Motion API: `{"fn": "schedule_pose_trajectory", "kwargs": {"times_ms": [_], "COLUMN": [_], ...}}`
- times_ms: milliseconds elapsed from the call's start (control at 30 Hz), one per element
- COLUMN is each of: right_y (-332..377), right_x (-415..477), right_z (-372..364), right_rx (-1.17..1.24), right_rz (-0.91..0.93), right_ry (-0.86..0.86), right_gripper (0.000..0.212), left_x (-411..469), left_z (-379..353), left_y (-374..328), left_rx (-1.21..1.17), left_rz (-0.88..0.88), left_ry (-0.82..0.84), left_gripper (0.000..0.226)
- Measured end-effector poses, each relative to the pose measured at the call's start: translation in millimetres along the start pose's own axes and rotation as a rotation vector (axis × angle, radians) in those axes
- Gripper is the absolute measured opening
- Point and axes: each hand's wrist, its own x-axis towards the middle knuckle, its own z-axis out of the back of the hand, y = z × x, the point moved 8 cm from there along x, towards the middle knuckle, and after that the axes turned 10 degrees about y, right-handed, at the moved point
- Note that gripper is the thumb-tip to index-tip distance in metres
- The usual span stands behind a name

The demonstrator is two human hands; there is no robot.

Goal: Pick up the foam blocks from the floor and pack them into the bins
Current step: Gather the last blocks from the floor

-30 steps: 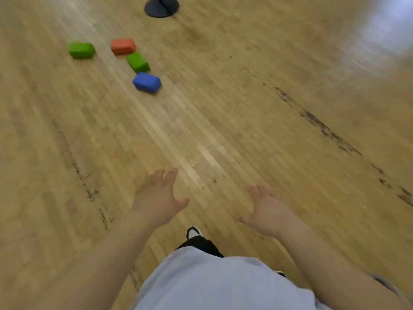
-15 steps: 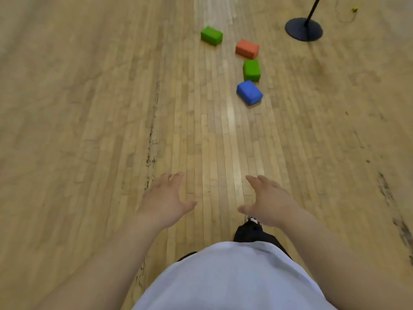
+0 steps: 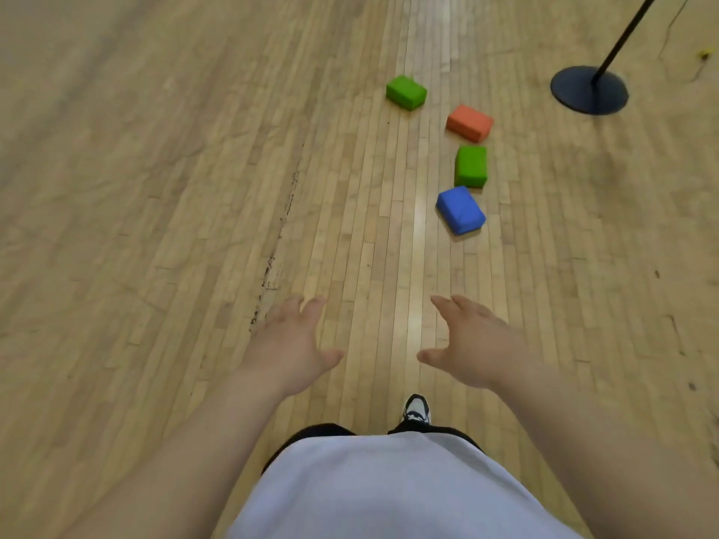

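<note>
Several foam blocks lie on the wooden floor ahead of me. Nearest is a blue block [image 3: 461, 210], then a green block [image 3: 471, 166] just beyond it, an orange block [image 3: 469, 123] further on, and a second green block [image 3: 406, 92] off to the left. My left hand [image 3: 288, 346] and my right hand [image 3: 472, 342] are held out in front of me, fingers spread, both holding nothing. They hover well short of the blue block. No bin is in view.
A black round stand base [image 3: 589, 89] with a thin pole rises at the upper right, close to the orange block. My shoe [image 3: 416, 409] shows below my hands. A dark scuff line [image 3: 272, 262] runs along the floorboards to the left.
The view has swung round and moved forward, so the blocks now sit ahead and nearer. Both hands stay spread and empty.
</note>
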Motion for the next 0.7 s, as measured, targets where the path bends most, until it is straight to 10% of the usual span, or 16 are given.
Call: {"fn": "schedule_pose_trajectory", "kwargs": {"times_ms": [700], "right_y": [33], "right_x": [307], "right_z": [255], "right_rx": [-0.009], "right_rz": [-0.045], "right_ry": [-0.002], "right_gripper": [0.1], "left_x": [318], "left_z": [246], "left_y": [16], "left_rx": [0.024], "left_rz": [-0.041], "left_ry": [0.044], "left_gripper": [0.094]}}
